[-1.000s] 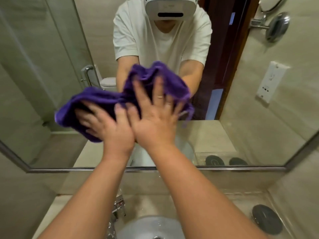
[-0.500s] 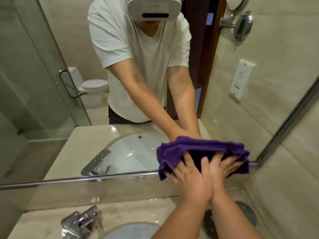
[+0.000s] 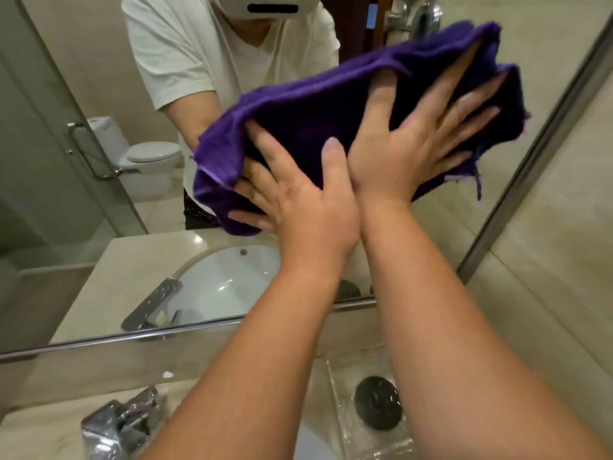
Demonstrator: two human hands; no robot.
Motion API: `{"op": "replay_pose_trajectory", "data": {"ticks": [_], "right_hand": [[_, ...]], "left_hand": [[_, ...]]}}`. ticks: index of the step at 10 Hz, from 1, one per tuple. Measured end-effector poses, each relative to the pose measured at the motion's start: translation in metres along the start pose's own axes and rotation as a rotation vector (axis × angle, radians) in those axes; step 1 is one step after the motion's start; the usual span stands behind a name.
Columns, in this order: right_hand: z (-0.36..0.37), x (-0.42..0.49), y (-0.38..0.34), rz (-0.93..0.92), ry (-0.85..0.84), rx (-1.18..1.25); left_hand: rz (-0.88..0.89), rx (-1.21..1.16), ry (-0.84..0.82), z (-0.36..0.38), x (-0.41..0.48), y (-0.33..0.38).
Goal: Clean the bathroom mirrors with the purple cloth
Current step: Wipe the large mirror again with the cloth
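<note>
Cloth [image 3: 315,117] masks the mirror [image 3: 83,194] patch beneath it, its right fringe blurred; the bottom edge crops tap [image 3: 119,426] and basin [image 3: 311,443]; right forearm [image 3: 447,343] covers part of the tray [image 3: 333,390].

Counts, hands: 2, left hand [image 3: 298,207] and right hand [image 3: 408,147] | purple cloth [image 3: 315,107]: 1 | wall mirror [image 3: 49,200]: 1 | chrome tap [image 3: 119,426]: 1 | white basin [image 3: 311,444]: 1 | clear tray [image 3: 341,413]: 1 | dark round disc [image 3: 378,401]: 1 | reflected in the glass, toilet [image 3: 146,161]: 1, shower door handle [image 3: 83,151]: 1
</note>
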State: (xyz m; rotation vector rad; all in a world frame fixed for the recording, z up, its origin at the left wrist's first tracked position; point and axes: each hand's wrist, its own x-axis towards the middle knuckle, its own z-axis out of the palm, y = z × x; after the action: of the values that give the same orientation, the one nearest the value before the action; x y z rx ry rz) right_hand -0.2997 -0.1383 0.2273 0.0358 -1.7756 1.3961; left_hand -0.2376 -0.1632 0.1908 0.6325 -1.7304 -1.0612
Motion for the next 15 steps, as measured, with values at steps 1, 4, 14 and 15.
{"op": "replay_pose_trajectory", "data": {"ticks": [1,4,14,15], "right_hand": [[0.004,0.015,-0.002,-0.098,0.072,-0.009],[-0.039,-0.06,0.184,0.317,-0.143,-0.073],[0.009,-0.296,0.09,0.816,-0.675,0.044],[0.024,-0.339,0.073,0.77,-0.786,-0.016]], "left_hand": [[0.015,0.008,0.049,0.007,0.009,0.012],[-0.063,0.476,-0.41,0.053,-0.12,-0.108],[-0.442,0.14,-0.474,-0.155,-0.079,-0.269],[-0.429,0.088,-0.354,-0.194,-0.055,-0.283]]}}
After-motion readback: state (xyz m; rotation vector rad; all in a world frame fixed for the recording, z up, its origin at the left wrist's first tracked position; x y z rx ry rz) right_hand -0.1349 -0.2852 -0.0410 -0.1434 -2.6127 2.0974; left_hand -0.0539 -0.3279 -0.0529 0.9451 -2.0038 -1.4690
